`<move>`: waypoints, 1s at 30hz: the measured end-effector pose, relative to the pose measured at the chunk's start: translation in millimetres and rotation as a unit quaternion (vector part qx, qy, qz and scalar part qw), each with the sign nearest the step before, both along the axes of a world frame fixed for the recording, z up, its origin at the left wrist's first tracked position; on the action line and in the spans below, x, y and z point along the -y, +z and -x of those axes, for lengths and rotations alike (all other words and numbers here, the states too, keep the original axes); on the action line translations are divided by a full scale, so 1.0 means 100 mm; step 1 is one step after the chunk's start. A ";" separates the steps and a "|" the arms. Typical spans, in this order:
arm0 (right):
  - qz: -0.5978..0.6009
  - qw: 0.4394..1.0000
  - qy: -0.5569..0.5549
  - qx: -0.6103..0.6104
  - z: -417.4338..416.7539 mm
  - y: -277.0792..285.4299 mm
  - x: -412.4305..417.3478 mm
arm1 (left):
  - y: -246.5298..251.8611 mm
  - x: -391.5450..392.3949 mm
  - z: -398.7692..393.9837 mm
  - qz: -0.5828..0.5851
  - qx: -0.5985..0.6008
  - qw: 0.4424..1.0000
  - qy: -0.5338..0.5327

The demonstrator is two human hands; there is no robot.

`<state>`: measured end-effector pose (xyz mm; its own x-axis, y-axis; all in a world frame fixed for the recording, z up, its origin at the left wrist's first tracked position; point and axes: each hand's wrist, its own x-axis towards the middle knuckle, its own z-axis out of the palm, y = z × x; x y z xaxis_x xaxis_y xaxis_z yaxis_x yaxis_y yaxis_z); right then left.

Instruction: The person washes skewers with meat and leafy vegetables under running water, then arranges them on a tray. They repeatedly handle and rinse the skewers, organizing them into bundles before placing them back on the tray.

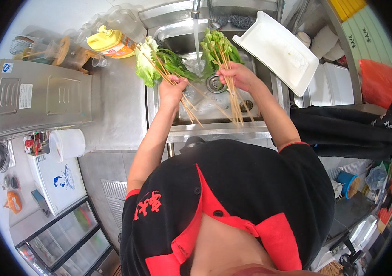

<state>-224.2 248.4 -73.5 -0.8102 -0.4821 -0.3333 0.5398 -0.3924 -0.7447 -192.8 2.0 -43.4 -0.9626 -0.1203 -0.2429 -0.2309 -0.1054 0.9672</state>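
Note:
Over the stainless steel sink (201, 110), my left hand (174, 89) grips a bundle of wooden skewers (189, 112) with pale lettuce (145, 62) and darker leafy greens (175, 63) at their far ends. My right hand (239, 76) holds another bundle of skewers (232, 96), which carries green lettuce leaves (216, 48). Between the two bunches, water runs from the faucet (195, 13) into the basin. A round metal drain strainer (215, 84) shows near my right hand. The leaves partly hide the back of the basin.
A white plastic tray (278, 55) leans across the sink's right rim. On the left counter (113, 100) stand a yellow detergent jug (108, 43) and a small clear cup (99, 61), near a steel appliance (41, 98). At right are another person's black-clad legs (347, 131).

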 end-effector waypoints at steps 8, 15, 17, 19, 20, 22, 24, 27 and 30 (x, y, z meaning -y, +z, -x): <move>-0.145 0.985 -0.032 -0.088 -0.01 0.00 -0.23 | -0.23 0.40 -0.03 0.130 0.021 0.990 -0.055; 0.018 0.992 -0.100 -0.078 -0.17 0.28 0.36 | 0.13 0.14 -0.21 -0.011 -0.017 1.000 0.000; 0.014 0.985 -0.153 -0.083 -0.16 0.23 0.66 | 0.24 0.00 -0.26 -0.006 -0.029 0.999 -0.018; -0.014 0.974 -0.203 -0.098 -0.17 0.15 0.99 | 0.28 -0.11 -0.31 -0.007 -0.041 0.999 -0.031; -0.019 0.971 -0.211 -0.113 -0.19 0.11 1.11 | 0.28 -0.16 -0.36 -0.006 -0.056 0.997 -0.045; -0.025 0.970 -0.207 -0.124 -0.26 0.15 1.27 | 0.30 -0.17 -0.43 0.144 -0.046 0.984 -0.091; -0.009 0.970 -0.208 -0.126 -0.32 0.17 1.35 | 0.31 -0.17 -0.49 0.144 0.002 0.984 -0.101; -0.037 0.976 -0.184 -0.112 -0.42 0.29 1.29 | 0.37 -0.18 -0.57 -0.013 -0.001 0.999 -0.051; -0.015 0.977 -0.181 -0.111 -0.49 0.31 1.29 | 0.40 -0.20 -0.64 -0.043 -0.037 0.998 -0.033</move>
